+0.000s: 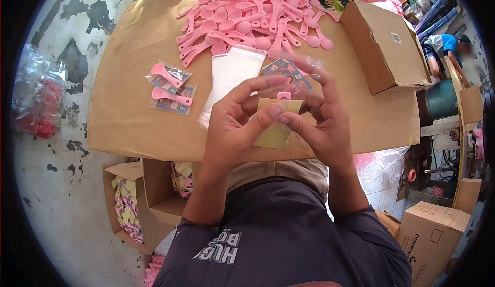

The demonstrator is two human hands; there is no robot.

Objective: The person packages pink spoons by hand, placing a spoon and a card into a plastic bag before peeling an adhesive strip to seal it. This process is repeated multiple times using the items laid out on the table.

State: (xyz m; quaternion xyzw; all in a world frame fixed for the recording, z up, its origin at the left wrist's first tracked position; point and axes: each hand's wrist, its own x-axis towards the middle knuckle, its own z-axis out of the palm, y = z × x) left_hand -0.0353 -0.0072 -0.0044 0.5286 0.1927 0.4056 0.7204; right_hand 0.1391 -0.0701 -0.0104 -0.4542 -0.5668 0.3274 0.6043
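Observation:
My left hand [240,109] and my right hand [322,114] meet near the table's front edge, both thumbs pressed on a pale yellow card [273,135] that seems to be in a clear bag. The end of a pink spoon [284,96] shows above the card. Behind my fingers lies a blue printed card [286,70]. A stack of white-looking clear bags [234,73] is just left of it. Two packed pink spoons [172,99] with printed cards lie farther left. A large heap of pink spoons [247,19] covers the back of the table.
The brown-covered table [124,81] has an open cardboard box [379,45] at its right. Below on the left are boxes [165,194] with packed pieces. Another carton [433,235] stands lower right. A person [446,47] is bent over at the far right.

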